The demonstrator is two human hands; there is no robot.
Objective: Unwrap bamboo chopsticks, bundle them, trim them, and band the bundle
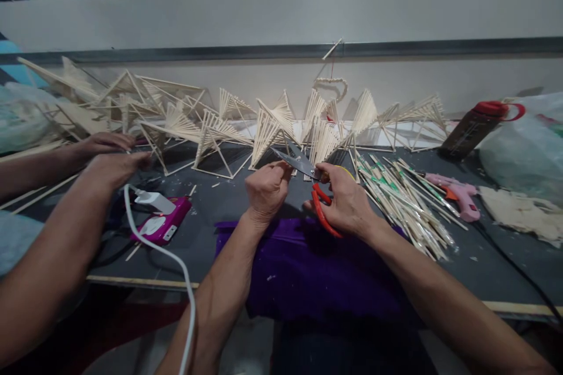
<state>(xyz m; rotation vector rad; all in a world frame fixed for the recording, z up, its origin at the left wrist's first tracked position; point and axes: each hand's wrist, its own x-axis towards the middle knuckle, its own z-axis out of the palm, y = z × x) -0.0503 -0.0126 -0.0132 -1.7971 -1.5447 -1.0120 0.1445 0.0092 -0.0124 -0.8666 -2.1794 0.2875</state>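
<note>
My right hand is closed round a pair of scissors with red handles. The scissors' blades are parted and point up and left, close to the fingers of my left hand. That hand is curled closed; whatever it pinches is too small or too hidden to name. Behind both hands stand twisted fan-shaped models of thin wooden sticks in a row. A purple cloth hangs over the table edge beneath my wrists.
Bundled sticks, a pink glue gun and a dark bottle lie or lean at right. At left are another person's hands, a magenta power strip and a white cable.
</note>
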